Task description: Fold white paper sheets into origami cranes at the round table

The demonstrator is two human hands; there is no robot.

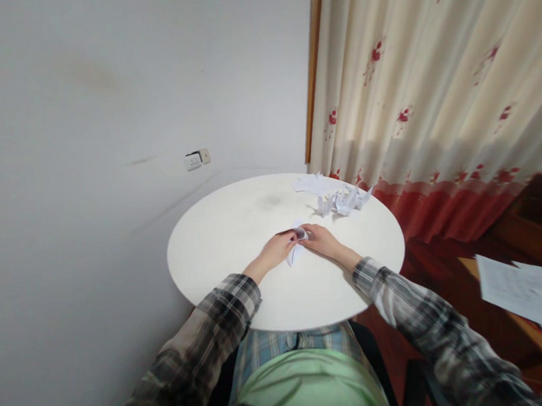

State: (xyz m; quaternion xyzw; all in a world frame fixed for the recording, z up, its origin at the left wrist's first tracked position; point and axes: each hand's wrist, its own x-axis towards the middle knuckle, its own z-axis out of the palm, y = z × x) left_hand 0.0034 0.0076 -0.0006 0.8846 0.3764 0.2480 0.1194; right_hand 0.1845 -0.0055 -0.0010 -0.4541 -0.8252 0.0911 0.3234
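A small piece of folded white paper (294,255) is between my two hands, over the middle of the round white table (218,243). My left hand (280,246) grips its left side with the fingers closed. On the other side, my right hand (319,239) pinches the paper's right edge. The upper part of the paper curls up between the fingertips, and a pointed flap hangs toward me. Beyond my right hand lies a pile of folded white paper pieces (343,202), with flat white paper sheets (307,183) just behind it.
A wall with a socket (193,162) stands close on the left. A flowered curtain (411,96) hangs behind the table on the right. At the far right, printed sheets (524,291) lie on a wooden surface (531,334).
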